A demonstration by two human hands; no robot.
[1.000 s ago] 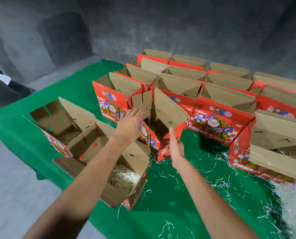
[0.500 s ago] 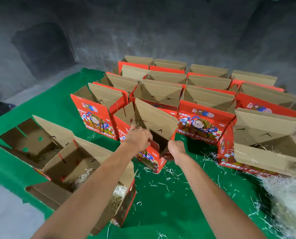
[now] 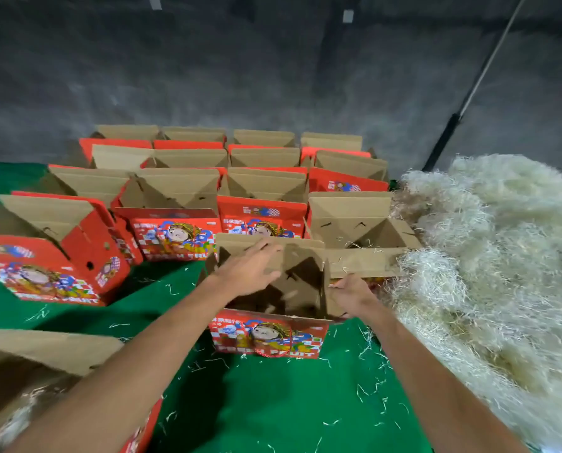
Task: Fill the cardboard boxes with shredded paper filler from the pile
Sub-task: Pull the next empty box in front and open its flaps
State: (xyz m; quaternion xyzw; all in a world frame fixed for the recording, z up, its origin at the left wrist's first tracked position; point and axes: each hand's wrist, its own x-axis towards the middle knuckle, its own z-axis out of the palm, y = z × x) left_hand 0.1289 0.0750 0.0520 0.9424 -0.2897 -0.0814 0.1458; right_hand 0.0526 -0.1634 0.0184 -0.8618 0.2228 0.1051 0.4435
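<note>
One box in hand: the near box (image 3: 266, 335), red with a cartoon print, stood open on the green tabletop (image 3: 273, 403), just left of the paper pile.
Paper pile: the shredded paper filler (image 3: 489, 263) lay heaped to the right of the near box, its edge reaching the box behind it.
Right hand: the right hand (image 3: 351, 294) gripped the near box's right flap, fingers curled on the cardboard.
Left hand: the left hand (image 3: 251, 269) hovered over the near box's opening, fingers spread and loose, holding nothing.
Neighbour box: an open box (image 3: 358, 230) stood just behind and right of the near box, with a few shreds inside.
Other boxes: rows of open red boxes (image 3: 207, 178) stood behind and left of the near box.
Filled box: a box with filler (image 3: 27, 380) lay at the near left, well apart from the near box.
Loose shreds: scattered strands (image 3: 368, 387) dotted the tabletop in front of the near box.
</note>
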